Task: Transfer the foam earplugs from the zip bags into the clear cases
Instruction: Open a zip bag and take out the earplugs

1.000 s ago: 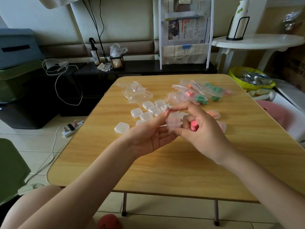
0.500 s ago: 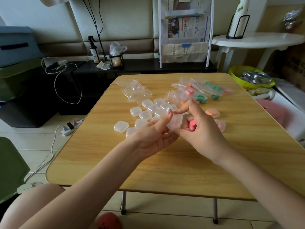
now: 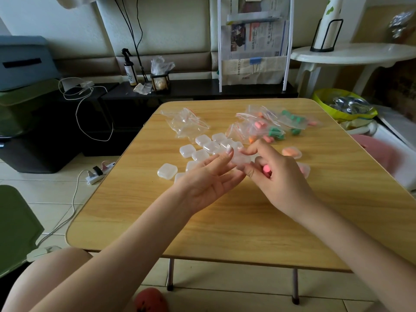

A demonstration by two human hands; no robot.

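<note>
The case [image 3: 241,159] sits above the table [image 3: 225,221], pinched between both hands, and the step I judge to be in hand is prying it open so the pink earplug [image 3: 267,169] can go in. To do it well I'd keep the left hand [image 3: 206,183] steady as the anvil — thumb on the lid edge, fingers [image 3: 231,179] under the base — and let the right hand [image 3: 278,176] lift the lip gently, since a sudden pop could fling the case or shake the plug loose. My left fingers lie nearly straight, only lightly bent, cradling the case; the right thumb and forefinger pinch its far edge while the lower fingers curl in around the earplug against the palm. Beyond lie the spare cases [image 3: 203,140], and further back the bags [image 3: 265,127] with earplugs waiting.
</note>
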